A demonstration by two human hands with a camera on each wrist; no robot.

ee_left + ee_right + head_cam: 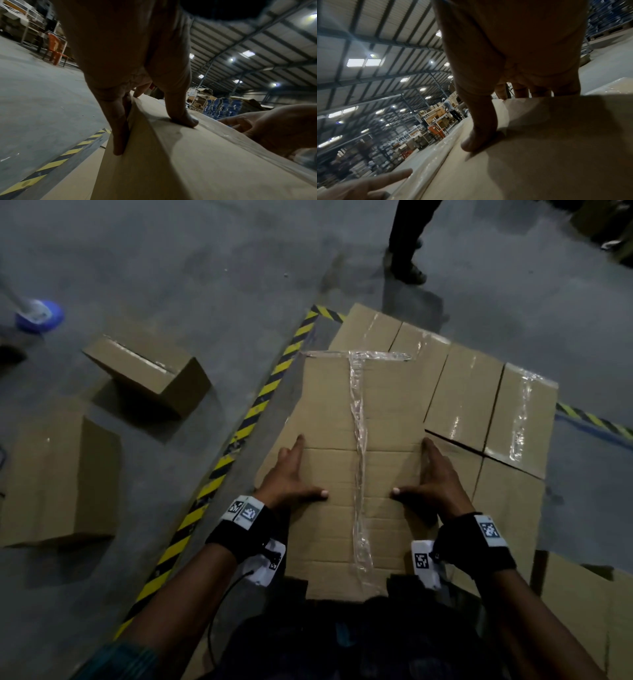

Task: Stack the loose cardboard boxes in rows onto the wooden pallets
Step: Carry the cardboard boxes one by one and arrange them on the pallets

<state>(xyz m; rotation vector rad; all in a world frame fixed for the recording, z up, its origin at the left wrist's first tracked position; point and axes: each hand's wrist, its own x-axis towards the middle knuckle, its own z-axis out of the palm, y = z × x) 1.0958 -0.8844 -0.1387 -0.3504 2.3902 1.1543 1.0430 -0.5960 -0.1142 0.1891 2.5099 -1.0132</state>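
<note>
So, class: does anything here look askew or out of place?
Yes. Two loose boxes lie on the floor left of the striped tape, at odd angles, while the stacked boxes sit in neat rows.

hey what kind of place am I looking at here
Most likely a warehouse: taped cardboard boxes stacked in rows, hazard-striped floor tape on concrete, and storage racks loaded with cartons under a high metal roof.

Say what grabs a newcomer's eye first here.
The big taped brown cardboard box at centre, both hands clasping its sides: left hand, right hand. It rides above a row of stacked boxes; two loose boxes lie left of the yellow-black floor tape.
</note>
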